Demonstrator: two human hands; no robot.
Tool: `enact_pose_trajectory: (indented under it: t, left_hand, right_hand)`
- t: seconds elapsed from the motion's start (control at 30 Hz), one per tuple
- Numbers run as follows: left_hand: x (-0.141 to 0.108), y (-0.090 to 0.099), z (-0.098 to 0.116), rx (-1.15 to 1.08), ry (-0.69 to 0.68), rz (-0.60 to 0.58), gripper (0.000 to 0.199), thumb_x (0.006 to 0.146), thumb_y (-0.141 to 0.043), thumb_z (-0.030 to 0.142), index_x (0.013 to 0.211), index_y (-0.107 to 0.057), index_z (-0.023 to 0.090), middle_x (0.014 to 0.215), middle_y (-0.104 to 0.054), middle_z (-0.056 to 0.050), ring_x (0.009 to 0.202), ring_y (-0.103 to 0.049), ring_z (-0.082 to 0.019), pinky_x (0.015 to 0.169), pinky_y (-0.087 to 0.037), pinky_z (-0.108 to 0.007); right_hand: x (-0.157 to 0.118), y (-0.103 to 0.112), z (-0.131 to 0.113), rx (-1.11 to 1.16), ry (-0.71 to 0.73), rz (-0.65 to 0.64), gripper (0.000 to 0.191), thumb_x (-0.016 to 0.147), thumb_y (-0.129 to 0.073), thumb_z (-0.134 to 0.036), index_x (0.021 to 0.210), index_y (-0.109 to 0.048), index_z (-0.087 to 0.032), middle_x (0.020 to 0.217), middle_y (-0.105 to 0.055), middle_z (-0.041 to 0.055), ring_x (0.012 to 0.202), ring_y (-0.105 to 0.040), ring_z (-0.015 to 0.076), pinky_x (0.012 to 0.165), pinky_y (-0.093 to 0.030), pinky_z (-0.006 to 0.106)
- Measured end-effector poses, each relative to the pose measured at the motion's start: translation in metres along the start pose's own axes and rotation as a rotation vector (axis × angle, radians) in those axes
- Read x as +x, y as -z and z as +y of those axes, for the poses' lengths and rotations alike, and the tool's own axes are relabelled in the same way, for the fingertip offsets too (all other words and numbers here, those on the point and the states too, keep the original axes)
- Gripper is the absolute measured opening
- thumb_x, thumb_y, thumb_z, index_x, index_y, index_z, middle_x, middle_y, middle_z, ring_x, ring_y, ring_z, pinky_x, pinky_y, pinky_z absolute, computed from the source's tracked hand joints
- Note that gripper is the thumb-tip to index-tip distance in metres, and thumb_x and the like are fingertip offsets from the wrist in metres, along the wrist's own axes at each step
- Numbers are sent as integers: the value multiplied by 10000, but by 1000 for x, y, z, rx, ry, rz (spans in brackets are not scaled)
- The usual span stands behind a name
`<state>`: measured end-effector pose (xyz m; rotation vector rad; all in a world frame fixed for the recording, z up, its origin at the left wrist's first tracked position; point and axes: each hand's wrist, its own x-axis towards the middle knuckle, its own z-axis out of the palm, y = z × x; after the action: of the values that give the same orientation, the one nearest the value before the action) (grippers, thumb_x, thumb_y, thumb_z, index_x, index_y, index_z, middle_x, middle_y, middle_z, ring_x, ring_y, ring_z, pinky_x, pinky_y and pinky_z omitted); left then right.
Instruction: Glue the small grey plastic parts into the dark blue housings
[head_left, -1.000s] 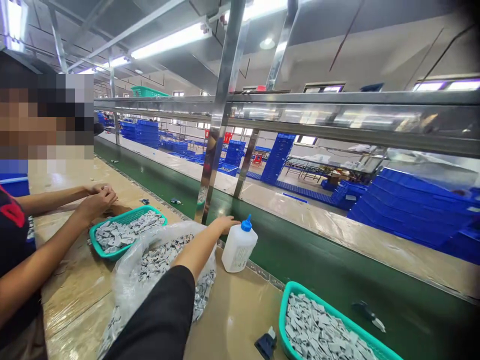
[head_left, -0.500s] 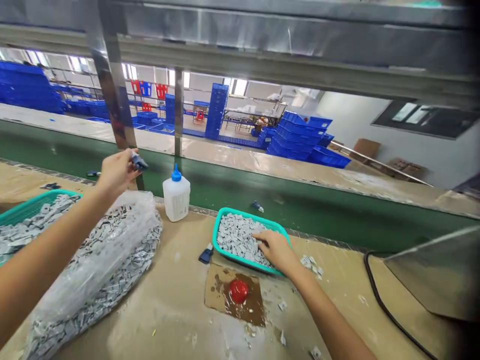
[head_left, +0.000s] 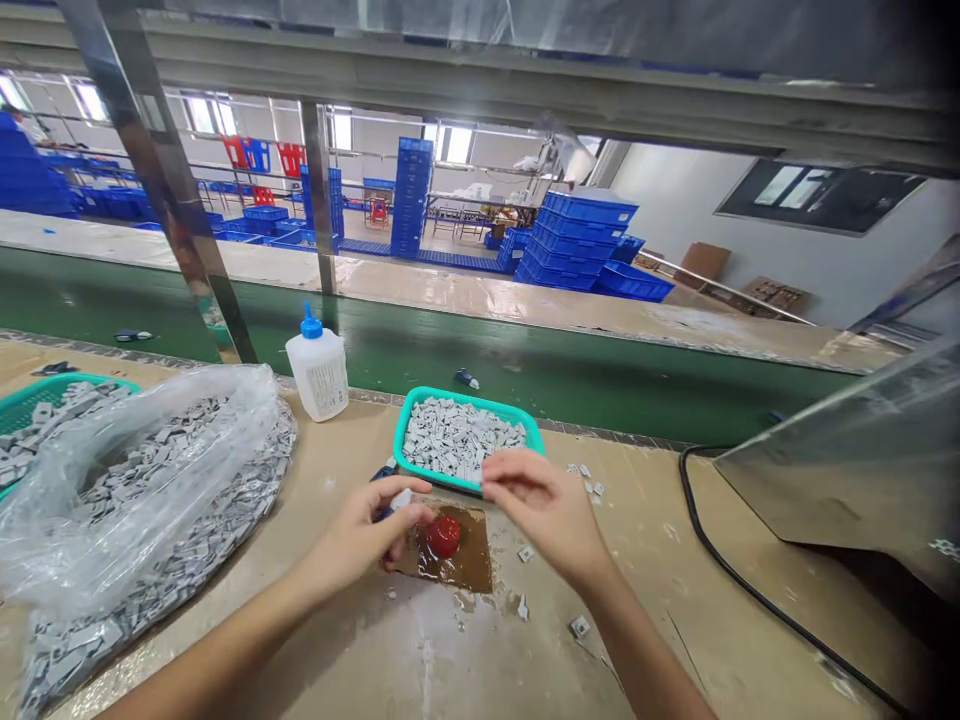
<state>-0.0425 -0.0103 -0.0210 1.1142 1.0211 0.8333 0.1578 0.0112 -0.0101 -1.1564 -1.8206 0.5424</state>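
Observation:
My left hand (head_left: 367, 535) is closed around a dark blue plastic part with a light grey tip (head_left: 403, 499), to the left of a wet red dome (head_left: 443, 537) on a brown, liquid-covered square (head_left: 472, 560). The fingers partly hide the part. My right hand (head_left: 551, 510) is pinched at the front right corner of a green basket (head_left: 534, 432) full of small grey plastic pieces (head_left: 457, 437). What its fingertips hold, if anything, is hidden. Another dark blue part (head_left: 384, 471) lies at the basket's left, partly covered by my left hand.
A clear bag of grey pieces (head_left: 247, 480) and a second green basket (head_left: 26, 405) stand left. A white bottle with a blue cap (head_left: 319, 375) is behind. Parts lie on the green belt (head_left: 375, 345). A black cable (head_left: 720, 545) runs right.
My left hand has come down and right from above the belt to the red dome, holding a dark blue part. My right hand has drawn back from the basket's pieces. The view has shifted.

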Motion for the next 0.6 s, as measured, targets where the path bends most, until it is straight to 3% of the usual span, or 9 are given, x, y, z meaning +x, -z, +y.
enact_pose_trajectory:
  t: [0.07,0.2,0.37,0.47,0.6]
  left_hand:
    - [-8,-13,-6,-66,10,-70,310,714,-565,342,967,-535,166,842,-562,-27,498,-459,-59,441,-382,-202]
    - [-28,-26,-25,-216,72,-208,205,647,-654,235,809,-558,154,671,-535,16,568,-488,-76,509,-389,-188]
    - [-42,-21,-44,-392,388,-356,175,547,-715,157,643,-576,115,566,-548,8,525,-489,-72,522,-368,-188]
    - [-43,-15,-47,-420,435,-319,169,516,-731,137,613,-595,112,529,-533,18,505,-466,-60,506,-349,-176]
    - [-42,-10,-44,-470,417,-169,210,565,-721,157,753,-626,151,654,-573,16,569,-482,-51,578,-366,-170]
  right_hand:
    - [-30,-6,-24,85,45,-66,101,755,-535,-131,744,-619,-186,799,-620,40,767,-594,145,631,-514,228]
    - [-76,-20,-49,66,120,-69,178,756,-506,-49,818,-598,-189,785,-628,29,761,-588,137,671,-508,244]
    - [-98,-31,-49,200,182,-187,281,737,-479,11,889,-587,-198,751,-645,4,714,-582,120,680,-516,246]
    - [-102,-38,-49,197,145,-154,300,731,-501,-12,940,-593,-207,808,-647,10,740,-588,124,678,-523,245]
    - [-106,-48,-51,73,5,39,260,743,-504,-60,940,-594,-204,920,-596,48,791,-589,135,670,-524,234]
